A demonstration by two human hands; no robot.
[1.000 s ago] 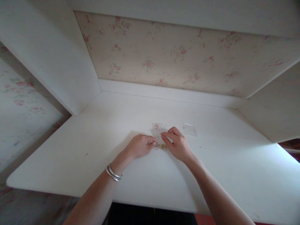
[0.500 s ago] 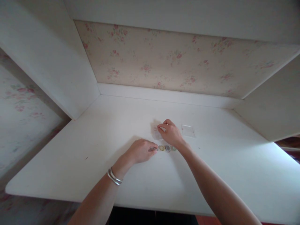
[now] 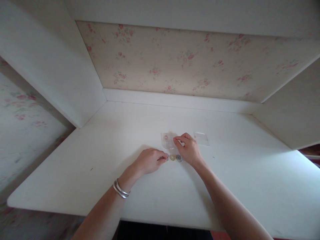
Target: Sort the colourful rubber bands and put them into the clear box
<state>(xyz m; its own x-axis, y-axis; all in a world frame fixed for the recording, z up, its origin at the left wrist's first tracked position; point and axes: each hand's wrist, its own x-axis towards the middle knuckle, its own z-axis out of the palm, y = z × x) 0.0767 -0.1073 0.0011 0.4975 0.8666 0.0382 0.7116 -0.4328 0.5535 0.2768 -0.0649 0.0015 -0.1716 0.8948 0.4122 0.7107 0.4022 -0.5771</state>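
Observation:
My left hand (image 3: pixel 151 160) rests on the white tabletop with its thumb and fingers pinched together at a coin (image 3: pixel 167 156), which they partly cover. To its right lie a gold-coloured coin (image 3: pixel 172 157) and a silver-coloured coin (image 3: pixel 179 158) in a row. My right hand (image 3: pixel 188 147) is closed in a pinch at the right edge of a small clear plastic bag (image 3: pixel 167 141). A small reddish round mark shows at the bag's upper left. Any further coin under my right hand is hidden.
Another clear plastic bag (image 3: pixel 201 138) lies flat to the right of my right hand. A thin dark sliver (image 3: pixel 91 169) lies on the white tabletop (image 3: pixel 75 183) at left. White panels and a flower-papered wall (image 3: pixel 155 60) enclose the back and sides.
My right hand has moved slightly right and toward me, and more of the bag shows. The coin seen in my left fingers is now mostly covered.

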